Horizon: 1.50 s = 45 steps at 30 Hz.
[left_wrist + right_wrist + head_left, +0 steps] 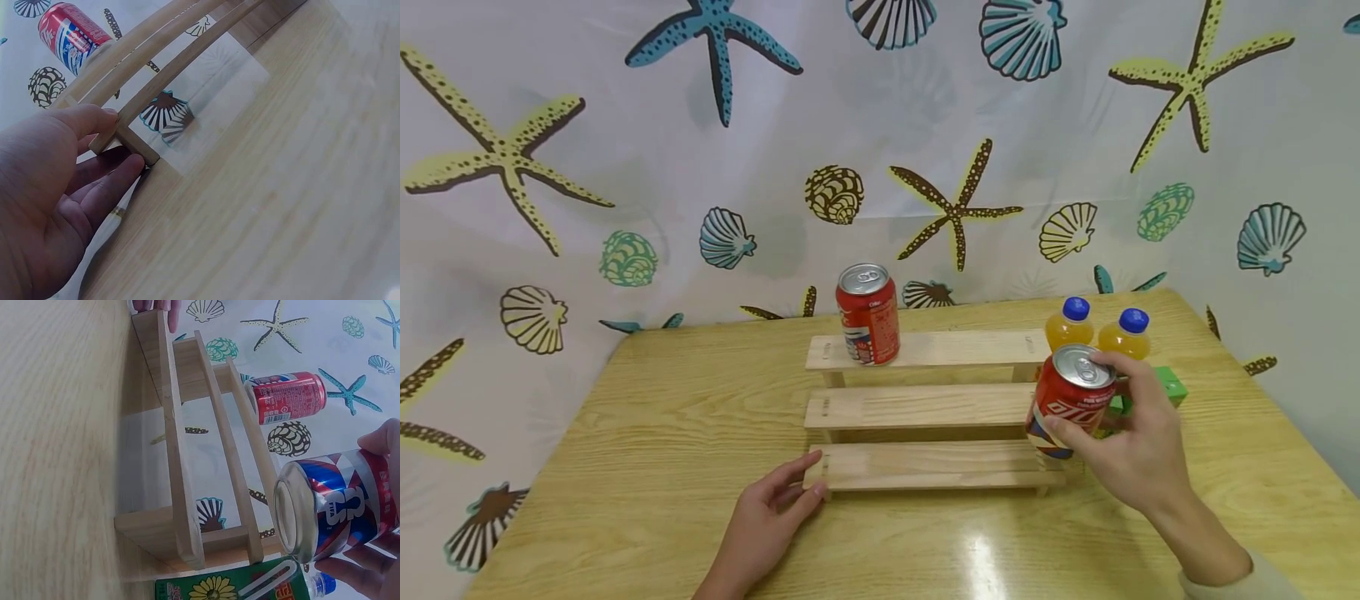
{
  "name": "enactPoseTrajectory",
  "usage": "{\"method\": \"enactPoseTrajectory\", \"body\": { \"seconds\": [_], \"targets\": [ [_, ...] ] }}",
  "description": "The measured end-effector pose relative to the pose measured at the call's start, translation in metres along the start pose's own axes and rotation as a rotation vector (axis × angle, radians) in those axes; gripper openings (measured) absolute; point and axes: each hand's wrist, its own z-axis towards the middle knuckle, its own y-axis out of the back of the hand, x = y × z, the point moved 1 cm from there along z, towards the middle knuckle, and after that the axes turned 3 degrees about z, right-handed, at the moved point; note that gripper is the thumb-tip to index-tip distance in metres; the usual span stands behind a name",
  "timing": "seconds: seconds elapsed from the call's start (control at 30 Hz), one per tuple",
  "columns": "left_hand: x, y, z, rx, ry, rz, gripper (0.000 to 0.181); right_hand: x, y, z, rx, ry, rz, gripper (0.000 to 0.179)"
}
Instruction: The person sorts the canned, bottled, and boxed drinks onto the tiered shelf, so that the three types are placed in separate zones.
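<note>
A three-step wooden rack (925, 406) stands on the table. At its left end, my left hand (767, 517) pinches the corner of the lowest step; the left wrist view shows fingertips (134, 164) against the leg below. My right hand (1138, 442) grips a red soda can (1071, 400) between thumb and fingers, holding it up at the rack's right end, slightly tilted. Its silver base (294, 512) shows in the right wrist view. Another red soda can (868, 317) stands upright on the left part of the top step.
Two orange drink bottles (1123, 335) with blue caps stand right of the rack, behind the held can. Beside them is a green carton (231, 584) with a flower print, partly hidden in the head view. A patterned cloth (775, 167) hangs behind the table (685, 417).
</note>
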Motion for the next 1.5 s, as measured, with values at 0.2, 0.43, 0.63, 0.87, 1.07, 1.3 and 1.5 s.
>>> {"method": "enactPoseTrajectory", "body": {
  "seconds": [0.2, 0.43, 0.63, 0.87, 1.07, 1.3, 1.5],
  "targets": [
    [-0.001, -0.001, -0.001, 0.014, 0.016, -0.014, 0.047, 0.002, -0.005, 0.007, 0.016, -0.007, -0.010, 0.082],
    [-0.001, 0.001, -0.002, 0.006, 0.016, 0.020, 0.047, 0.002, -0.011, 0.012, 0.022, -0.007, -0.005, 0.080],
    [0.001, -0.001, -0.002, 0.008, 0.013, 0.014, 0.046, 0.003, -0.013, 0.017, 0.045, -0.011, -0.027, 0.079],
    [0.000, 0.001, -0.004, 0.003, 0.022, 0.022, 0.047, 0.006, -0.018, 0.026, 0.065, 0.014, -0.017, 0.079],
    [0.000, 0.002, -0.002, 0.010, -0.001, 0.022, 0.049, 0.007, -0.020, 0.036, 0.061, 0.032, -0.046, 0.079],
    [0.000, 0.002, -0.001, 0.010, -0.009, 0.003, 0.047, 0.008, -0.024, 0.045, 0.068, 0.056, -0.075, 0.077],
    [-0.002, 0.001, -0.003, 0.011, -0.013, -0.006, 0.046, 0.008, -0.027, 0.048, 0.070, 0.058, -0.071, 0.076]
  ]
}}
